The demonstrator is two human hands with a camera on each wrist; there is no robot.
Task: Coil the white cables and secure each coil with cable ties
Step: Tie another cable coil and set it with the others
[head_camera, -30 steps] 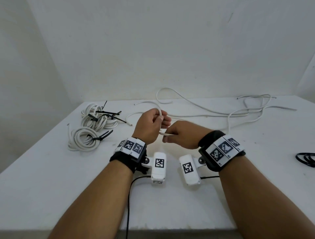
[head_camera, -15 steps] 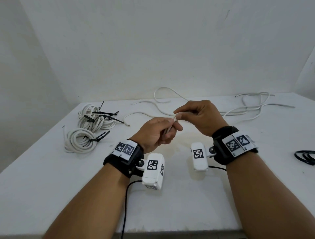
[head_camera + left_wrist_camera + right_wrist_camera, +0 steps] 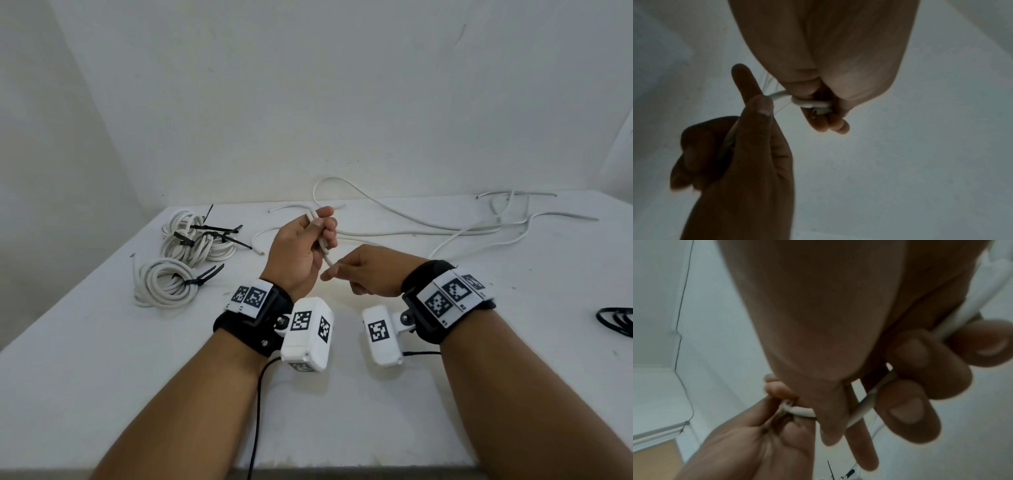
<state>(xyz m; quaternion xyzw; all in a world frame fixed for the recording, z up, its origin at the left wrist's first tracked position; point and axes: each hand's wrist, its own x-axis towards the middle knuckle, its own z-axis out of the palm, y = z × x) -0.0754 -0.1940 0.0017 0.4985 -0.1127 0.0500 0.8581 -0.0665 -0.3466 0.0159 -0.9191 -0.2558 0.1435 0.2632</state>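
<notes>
Two hands are up over the middle of the white tabletop (image 3: 102, 377), close to each other. The left hand (image 3: 294, 253) is a bit higher and farther back. Its fingers (image 3: 327, 228) are curled tight round a folded bit of the white cable (image 3: 323, 245). The right hand (image 3: 373, 274) is just beside it, lower and nearer. Its thumb and first finger pinch the same cable where it comes out below the left hand. In the left wrist view the cable (image 3: 809, 104) runs from one hand across to the other.

From the hands the cable goes back over the tabletop in long loose loops (image 3: 445, 229) to the far right, near the wall (image 3: 308, 102). The wall stands right at the back edge of the tabletop, and another wall is on the left side.

On the left, well apart from the hands, lie two tied bundles of white cable. The near bundle (image 3: 164, 284) has a black tie round it. The far bundle (image 3: 195, 240) has black ties (image 3: 219, 233) on it too. At the right edge there is a black loop (image 3: 616, 320), only partly in view.

The front part of the tabletop, under the arms, is bare and wide. The near edge runs along the bottom of the head view.
</notes>
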